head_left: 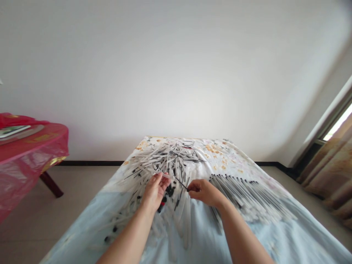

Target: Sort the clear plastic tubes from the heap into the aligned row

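Observation:
My left hand (156, 189) is closed, thumb and fingers around a whitish translucent tube (165, 176) over the pile. Just to its right, my right hand (202, 191) pinches a thin black rod (180, 182), which points up and left toward the tube. A gap seems to lie between the rod's far end and the tube. Beneath and beyond both hands spreads a loose pile of white tubes and thin dark rods (170, 156). Small black caps (170, 190), with something red among them, lie beside my left hand.
Right of my right hand, many dark-tipped tubes (242, 194) lie side by side in a slanted row. A floral and pale blue cloth (217, 156) covers the table. A red-covered table (52, 136) stands left; a curtain (327, 176) hangs right. The wall rises behind.

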Demonstrator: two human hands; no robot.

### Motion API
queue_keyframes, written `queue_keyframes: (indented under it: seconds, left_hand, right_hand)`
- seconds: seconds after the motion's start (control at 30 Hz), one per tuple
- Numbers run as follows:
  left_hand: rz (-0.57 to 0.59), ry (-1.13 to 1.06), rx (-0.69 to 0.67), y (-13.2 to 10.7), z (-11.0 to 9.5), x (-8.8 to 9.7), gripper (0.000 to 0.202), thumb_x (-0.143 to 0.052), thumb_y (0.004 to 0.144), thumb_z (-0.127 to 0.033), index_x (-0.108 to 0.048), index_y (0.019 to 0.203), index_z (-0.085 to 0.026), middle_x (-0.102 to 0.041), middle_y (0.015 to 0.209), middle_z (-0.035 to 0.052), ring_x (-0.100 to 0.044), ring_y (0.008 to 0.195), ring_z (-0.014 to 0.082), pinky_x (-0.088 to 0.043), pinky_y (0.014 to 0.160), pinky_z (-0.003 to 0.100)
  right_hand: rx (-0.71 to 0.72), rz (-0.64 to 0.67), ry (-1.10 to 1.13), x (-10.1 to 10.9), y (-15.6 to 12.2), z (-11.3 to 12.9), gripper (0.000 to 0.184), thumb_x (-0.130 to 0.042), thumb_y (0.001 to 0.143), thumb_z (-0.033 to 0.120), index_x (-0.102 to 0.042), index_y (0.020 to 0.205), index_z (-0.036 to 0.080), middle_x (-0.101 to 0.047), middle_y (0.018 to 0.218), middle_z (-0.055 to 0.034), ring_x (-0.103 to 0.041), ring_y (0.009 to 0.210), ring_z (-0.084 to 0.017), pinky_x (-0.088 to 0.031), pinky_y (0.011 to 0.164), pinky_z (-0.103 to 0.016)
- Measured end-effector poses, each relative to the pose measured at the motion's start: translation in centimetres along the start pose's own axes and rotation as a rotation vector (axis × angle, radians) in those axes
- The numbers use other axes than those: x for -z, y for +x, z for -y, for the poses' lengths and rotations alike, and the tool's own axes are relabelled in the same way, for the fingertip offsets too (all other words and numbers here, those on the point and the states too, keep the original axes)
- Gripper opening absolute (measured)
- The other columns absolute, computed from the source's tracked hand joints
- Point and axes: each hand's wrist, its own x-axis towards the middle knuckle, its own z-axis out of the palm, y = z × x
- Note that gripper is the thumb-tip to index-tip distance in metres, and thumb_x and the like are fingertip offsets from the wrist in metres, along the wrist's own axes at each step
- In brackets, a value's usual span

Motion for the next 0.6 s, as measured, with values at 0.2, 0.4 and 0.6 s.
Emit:
queue_keyframes:
  seconds: [0.2, 0.4, 0.6]
  left_hand:
    - [-0.02, -0.055, 0.018, 0.0, -0.2, -0.2, 0.008, -0.06, 0.069, -0.008, -0.055, 0.073, -0.012, -0.066, 0.073, 0.0076, -0.063, 0.068, 0.0127, -0.052, 0.067, 0.026]
    - [0.011, -0.013, 0.002, 0.0, 0.0, 0.0, 0.011, -0.063, 0.067, -0.012, -0.055, 0.075, -0.013, -0.066, 0.074, 0.0063, -0.062, 0.066, 0.0123, -0.053, 0.065, 0.026]
    - [0.055, 0.012, -0.006, -0.3, 0.0, -0.4, 0.012, -0.065, 0.067, -0.015, -0.053, 0.072, -0.014, -0.066, 0.073, 0.0045, -0.063, 0.072, 0.0129, -0.052, 0.069, 0.026]
  right_hand:
    - [-0.002, 0.023, -0.023, 0.1, -0.1, 0.0, 0.018, -0.054, 0.066, 0.021, -0.064, 0.079, 0.015, -0.058, 0.062, 0.0013, -0.045, 0.053, -0.008, -0.034, 0.049, -0.018]
    - [0.02, -0.062, -0.009, 0.4, -0.3, 0.9, 0.022, -0.053, 0.07, 0.027, -0.067, 0.084, 0.017, -0.061, 0.064, -0.0001, -0.051, 0.056, -0.011, -0.037, 0.052, -0.02]
    - [0.044, -0.405, 0.172, 0.4, 0.6, 0.8, 0.031, -0.059, 0.068, 0.037, -0.065, 0.091, 0.017, -0.064, 0.076, -0.0041, -0.057, 0.069, -0.016, -0.042, 0.063, -0.025]
